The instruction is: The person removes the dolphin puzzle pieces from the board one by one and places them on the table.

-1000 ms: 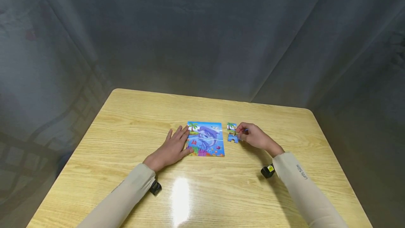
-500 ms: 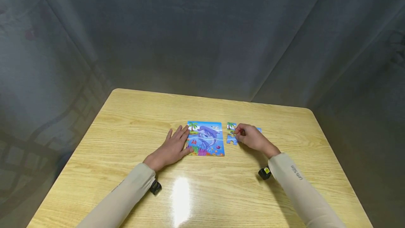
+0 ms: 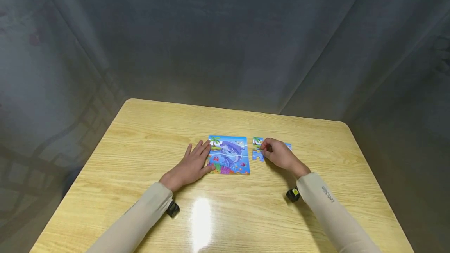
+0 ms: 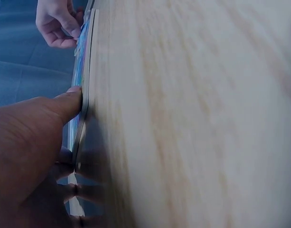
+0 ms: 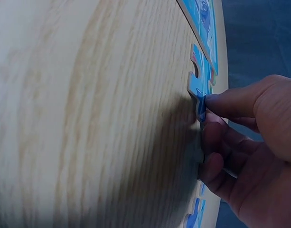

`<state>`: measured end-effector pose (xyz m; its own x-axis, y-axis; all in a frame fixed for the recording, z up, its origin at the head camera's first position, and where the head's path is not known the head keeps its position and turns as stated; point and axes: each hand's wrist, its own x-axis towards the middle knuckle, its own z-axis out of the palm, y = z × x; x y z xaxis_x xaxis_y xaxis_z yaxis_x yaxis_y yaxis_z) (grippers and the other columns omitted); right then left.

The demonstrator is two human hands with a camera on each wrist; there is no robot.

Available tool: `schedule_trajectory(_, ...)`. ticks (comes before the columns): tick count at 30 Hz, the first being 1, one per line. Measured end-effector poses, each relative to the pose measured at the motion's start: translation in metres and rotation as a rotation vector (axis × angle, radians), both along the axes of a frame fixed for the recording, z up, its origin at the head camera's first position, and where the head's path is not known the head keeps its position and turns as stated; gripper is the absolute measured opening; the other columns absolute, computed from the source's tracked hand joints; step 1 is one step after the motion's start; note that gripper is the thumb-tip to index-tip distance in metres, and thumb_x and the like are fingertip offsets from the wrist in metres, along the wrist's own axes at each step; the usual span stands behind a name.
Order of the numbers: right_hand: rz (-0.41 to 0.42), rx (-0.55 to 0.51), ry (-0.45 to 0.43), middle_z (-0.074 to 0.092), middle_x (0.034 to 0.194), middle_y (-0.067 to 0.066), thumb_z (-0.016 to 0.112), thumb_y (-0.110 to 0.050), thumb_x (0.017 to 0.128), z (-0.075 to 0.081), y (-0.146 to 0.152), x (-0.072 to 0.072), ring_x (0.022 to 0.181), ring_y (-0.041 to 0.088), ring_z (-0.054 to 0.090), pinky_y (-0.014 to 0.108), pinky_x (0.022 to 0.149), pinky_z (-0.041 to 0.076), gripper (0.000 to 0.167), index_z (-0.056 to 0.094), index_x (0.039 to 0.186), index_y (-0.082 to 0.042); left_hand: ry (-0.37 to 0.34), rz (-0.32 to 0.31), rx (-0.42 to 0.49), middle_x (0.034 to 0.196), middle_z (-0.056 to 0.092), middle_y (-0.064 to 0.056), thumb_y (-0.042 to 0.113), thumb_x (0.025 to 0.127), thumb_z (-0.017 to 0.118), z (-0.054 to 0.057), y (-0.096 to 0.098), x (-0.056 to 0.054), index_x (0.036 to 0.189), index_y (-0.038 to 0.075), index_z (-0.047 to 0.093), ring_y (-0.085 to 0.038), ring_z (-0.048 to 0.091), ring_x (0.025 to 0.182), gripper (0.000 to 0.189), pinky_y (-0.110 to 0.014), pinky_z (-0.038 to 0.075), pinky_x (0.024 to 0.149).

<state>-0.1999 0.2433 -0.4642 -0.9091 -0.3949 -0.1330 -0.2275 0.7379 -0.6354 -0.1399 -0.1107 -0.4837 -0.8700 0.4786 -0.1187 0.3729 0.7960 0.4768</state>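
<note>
A square dolphin picture board [image 3: 230, 155] lies flat on the table, its left edge under the outstretched fingers and thumb of my left hand [image 3: 186, 168]. In the left wrist view the thumb [image 4: 69, 102] rests along the board's edge. To the right of the board, my right hand [image 3: 281, 155] pinches a blue jigsaw piece [image 5: 198, 95] between thumb and fingers, low at the table. This piece sits against the palm-tree jigsaw piece [image 3: 257, 141] and a lower blue piece [image 3: 258, 155]; the fingers partly cover where they meet.
Another blue jigsaw piece [image 3: 288, 145] shows behind the right hand, and pieces [image 5: 195, 213] lie below the fingers in the right wrist view. The wooden table [image 3: 239, 214] ends at a dark grey curtain [image 3: 211, 50] at the back.
My right hand has shifted slightly left with its piece, toward the palm-tree piece, uncovering a blue piece behind it. The lower blue piece has shifted slightly. My left hand stays put.
</note>
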Motion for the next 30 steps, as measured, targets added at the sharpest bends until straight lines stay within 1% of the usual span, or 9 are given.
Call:
schedule_trajectory(7, -0.022, 0.007, 0.037, 0.066, 0.104, 0.012, 0.062, -0.001, 0.105, -0.002, -0.001, 0.003, 0.084, 0.018, 0.055, 0.027, 0.070, 0.046, 0.007, 0.066, 0.110, -0.003, 0.004, -0.001, 0.002, 0.181, 0.012, -0.016, 0.050, 0.110, 0.053, -0.001, 0.000, 0.000, 0.169, -0.001, 0.022, -0.040, 0.006, 0.169, 0.084, -0.069, 0.002, 0.134)
schedule_trajectory(14, -0.012, 0.040, 0.071, 0.063, 0.106, 0.012, 0.063, 0.000, 0.104, -0.006, 0.000, 0.004, 0.088, 0.018, 0.057, 0.030, 0.074, 0.049, 0.009, 0.067, 0.110, -0.004, 0.002, -0.005, 0.002, 0.181, 0.011, -0.015, 0.051, 0.110, 0.052, -0.001, -0.001, 0.000, 0.169, 0.000, 0.021, -0.039, 0.005, 0.169, 0.084, -0.068, 0.002, 0.134)
schedule_trajectory(24, -0.018, 0.040, 0.055, 0.062, 0.104, 0.010, 0.063, -0.002, 0.105, -0.004, -0.001, 0.005, 0.087, 0.018, 0.055, 0.030, 0.074, 0.048, 0.006, 0.067, 0.109, -0.006, 0.006, -0.007, -0.001, 0.181, 0.012, -0.016, 0.051, 0.111, 0.052, 0.002, 0.000, 0.000, 0.169, -0.001, 0.021, -0.040, 0.006, 0.169, 0.084, -0.069, 0.002, 0.134)
schedule_trajectory(30, -0.025, 0.010, 0.053, 0.062, 0.103, 0.010, 0.064, -0.003, 0.105, -0.003, -0.009, 0.004, 0.086, 0.019, 0.055, 0.029, 0.073, 0.047, 0.005, 0.067, 0.108, -0.005, 0.006, -0.004, -0.011, 0.181, 0.012, -0.016, 0.050, 0.111, 0.053, 0.001, 0.000, 0.000, 0.169, -0.002, 0.021, -0.040, 0.007, 0.169, 0.084, -0.068, 0.003, 0.134)
